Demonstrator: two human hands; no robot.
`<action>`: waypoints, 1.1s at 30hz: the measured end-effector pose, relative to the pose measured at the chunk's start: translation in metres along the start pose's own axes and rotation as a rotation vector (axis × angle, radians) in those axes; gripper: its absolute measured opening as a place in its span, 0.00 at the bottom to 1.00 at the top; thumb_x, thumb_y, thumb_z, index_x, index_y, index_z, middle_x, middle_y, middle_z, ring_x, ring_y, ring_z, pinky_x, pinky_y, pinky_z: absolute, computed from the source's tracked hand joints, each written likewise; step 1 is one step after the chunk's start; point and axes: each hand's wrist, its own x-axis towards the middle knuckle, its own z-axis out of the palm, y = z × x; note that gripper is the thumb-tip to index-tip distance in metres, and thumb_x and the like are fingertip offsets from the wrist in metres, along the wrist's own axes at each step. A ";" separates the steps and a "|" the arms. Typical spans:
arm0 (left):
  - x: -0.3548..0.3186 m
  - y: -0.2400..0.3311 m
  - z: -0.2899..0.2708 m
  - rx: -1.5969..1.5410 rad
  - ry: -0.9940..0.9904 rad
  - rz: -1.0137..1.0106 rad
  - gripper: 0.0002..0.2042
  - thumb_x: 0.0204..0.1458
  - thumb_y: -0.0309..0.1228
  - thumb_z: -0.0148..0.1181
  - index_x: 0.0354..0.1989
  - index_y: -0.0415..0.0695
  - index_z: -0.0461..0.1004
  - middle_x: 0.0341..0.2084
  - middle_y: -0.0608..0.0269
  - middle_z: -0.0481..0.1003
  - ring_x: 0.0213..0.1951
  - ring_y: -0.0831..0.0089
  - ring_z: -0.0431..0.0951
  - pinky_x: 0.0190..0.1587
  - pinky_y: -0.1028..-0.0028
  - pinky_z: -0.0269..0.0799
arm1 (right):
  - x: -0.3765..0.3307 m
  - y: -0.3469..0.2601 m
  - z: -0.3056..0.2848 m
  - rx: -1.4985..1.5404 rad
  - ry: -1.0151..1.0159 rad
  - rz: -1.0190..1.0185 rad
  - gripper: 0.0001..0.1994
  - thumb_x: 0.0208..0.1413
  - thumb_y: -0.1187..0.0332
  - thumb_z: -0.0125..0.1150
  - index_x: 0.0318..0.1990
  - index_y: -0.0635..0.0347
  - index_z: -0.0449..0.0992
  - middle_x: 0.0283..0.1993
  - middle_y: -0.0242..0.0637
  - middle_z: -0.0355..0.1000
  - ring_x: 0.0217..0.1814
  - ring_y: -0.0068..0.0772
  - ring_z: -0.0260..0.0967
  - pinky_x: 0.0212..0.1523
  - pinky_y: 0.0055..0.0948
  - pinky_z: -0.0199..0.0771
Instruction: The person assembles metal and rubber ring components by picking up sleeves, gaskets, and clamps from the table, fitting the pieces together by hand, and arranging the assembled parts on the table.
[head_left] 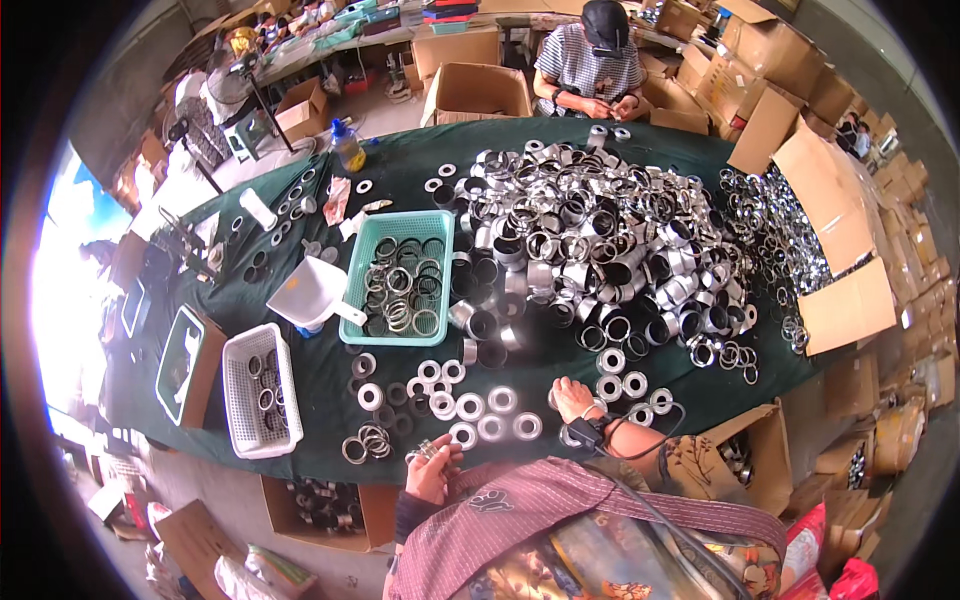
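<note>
My left hand (430, 474) is at the table's near edge, its fingers closed round a few thin metal rings (424, 450). Further right, my right hand (575, 400) reaches down to the green cloth with its fingers curled. The edge of a pale metal ring shows beside those fingers, but what they grip is partly hidden. Between the hands lie several flat silver collar rings (470, 406) with wide rims. More such collars (635, 384) lie just right of my right hand. Left of my left hand is a small heap of thin rings (374, 440).
A large pile of metal sleeves (600, 230) covers the table's middle and right. To the left stand a turquoise basket (447, 225) of rings, a white dustpan (305, 290) and a white basket (240, 400). A cardboard box (850, 310) spills small rings. Across the table sits another person (590, 65).
</note>
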 end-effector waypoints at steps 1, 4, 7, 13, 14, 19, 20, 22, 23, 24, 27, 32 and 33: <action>0.001 0.001 0.000 -0.008 -0.034 0.001 0.18 0.59 0.30 0.53 0.57 0.40 0.66 0.42 0.59 0.76 0.40 0.73 0.76 0.37 0.75 0.72 | -0.002 0.001 0.002 0.010 0.006 0.008 0.15 0.50 0.69 0.55 0.44 0.68 0.68 0.47 0.52 0.65 0.43 0.50 0.71 0.39 0.42 0.76; 0.000 0.008 0.007 -0.079 -0.086 -0.017 0.19 0.57 0.33 0.57 0.55 0.41 0.68 0.41 0.61 0.76 0.41 0.72 0.77 0.37 0.72 0.73 | -0.004 0.001 0.006 0.079 0.029 -0.027 0.18 0.51 0.70 0.54 0.48 0.71 0.67 0.49 0.55 0.65 0.46 0.53 0.71 0.41 0.41 0.77; 0.005 0.003 0.005 -0.047 -0.087 -0.018 0.19 0.58 0.33 0.56 0.56 0.41 0.67 0.43 0.60 0.75 0.44 0.70 0.76 0.40 0.69 0.74 | 0.002 -0.001 0.021 0.088 -0.014 0.021 0.19 0.51 0.71 0.52 0.50 0.73 0.65 0.50 0.58 0.64 0.49 0.57 0.68 0.41 0.42 0.78; 0.002 0.005 0.008 -0.012 -0.038 -0.025 0.18 0.58 0.31 0.55 0.56 0.41 0.67 0.46 0.60 0.74 0.48 0.68 0.74 0.44 0.64 0.75 | 0.019 0.019 0.107 -0.111 0.119 0.057 0.30 0.46 0.64 0.61 0.55 0.76 0.63 0.59 0.57 0.60 0.62 0.57 0.57 0.59 0.51 0.63; 0.001 0.002 0.001 -0.013 -0.024 -0.028 0.18 0.58 0.31 0.55 0.56 0.41 0.67 0.46 0.60 0.74 0.48 0.68 0.74 0.44 0.64 0.75 | 0.018 0.017 0.117 -0.105 0.110 0.048 0.30 0.46 0.64 0.61 0.55 0.76 0.63 0.59 0.57 0.60 0.62 0.57 0.57 0.59 0.51 0.63; 0.003 0.009 0.008 -0.030 -0.107 -0.002 0.17 0.59 0.30 0.52 0.56 0.40 0.66 0.48 0.57 0.73 0.49 0.66 0.74 0.46 0.62 0.73 | 0.016 0.018 0.079 -0.128 0.175 -0.119 0.28 0.48 0.63 0.57 0.54 0.72 0.64 0.56 0.54 0.61 0.58 0.57 0.57 0.60 0.54 0.58; 0.000 0.013 0.011 -0.066 -0.155 -0.002 0.16 0.60 0.30 0.49 0.56 0.39 0.66 0.48 0.55 0.73 0.50 0.63 0.73 0.47 0.62 0.73 | 0.018 0.015 0.068 -0.038 -0.086 -0.070 0.38 0.40 0.61 0.67 0.58 0.74 0.60 0.61 0.54 0.57 0.67 0.57 0.50 0.63 0.55 0.53; -0.005 0.017 0.010 -0.108 -0.215 0.020 0.17 0.59 0.30 0.50 0.55 0.40 0.67 0.48 0.55 0.73 0.49 0.63 0.74 0.47 0.62 0.73 | 0.022 0.003 0.033 0.290 -0.196 0.113 0.42 0.35 0.66 0.71 0.60 0.72 0.56 0.60 0.55 0.57 0.64 0.57 0.53 0.59 0.50 0.61; -0.005 0.020 0.016 -0.084 -0.223 0.023 0.17 0.59 0.30 0.50 0.55 0.39 0.67 0.48 0.54 0.73 0.49 0.64 0.74 0.48 0.63 0.73 | 0.008 -0.005 0.017 0.173 -0.045 0.124 0.43 0.35 0.66 0.71 0.61 0.70 0.56 0.60 0.55 0.57 0.62 0.57 0.55 0.58 0.49 0.62; -0.008 0.024 0.020 -0.061 -0.226 0.034 0.17 0.59 0.30 0.50 0.55 0.39 0.67 0.48 0.54 0.73 0.49 0.65 0.74 0.49 0.63 0.72 | -0.001 -0.014 0.001 0.054 0.107 0.126 0.43 0.35 0.65 0.72 0.61 0.69 0.56 0.61 0.54 0.57 0.61 0.57 0.57 0.57 0.47 0.64; -0.009 0.034 0.036 -0.009 -0.322 0.002 0.16 0.58 0.31 0.51 0.53 0.38 0.69 0.47 0.55 0.73 0.49 0.66 0.74 0.51 0.65 0.70 | -0.001 -0.036 -0.028 0.676 0.390 -0.199 0.40 0.41 0.61 0.72 0.61 0.67 0.59 0.61 0.54 0.59 0.63 0.51 0.59 0.61 0.41 0.62; 0.008 0.015 0.011 -0.132 -0.493 -0.100 0.15 0.55 0.32 0.52 0.47 0.36 0.73 0.44 0.57 0.75 0.48 0.67 0.73 0.53 0.66 0.66 | -0.035 -0.138 -0.137 1.581 -0.431 -0.509 0.34 0.49 0.71 0.67 0.63 0.67 0.57 0.56 0.42 0.67 0.57 0.28 0.64 0.57 0.26 0.66; 0.003 0.022 0.023 -0.100 -0.524 -0.095 0.15 0.56 0.32 0.50 0.47 0.35 0.73 0.44 0.56 0.75 0.48 0.68 0.73 0.54 0.68 0.65 | -0.039 -0.145 -0.151 1.469 -0.410 -0.531 0.33 0.49 0.72 0.67 0.62 0.67 0.58 0.55 0.42 0.67 0.56 0.27 0.65 0.56 0.26 0.67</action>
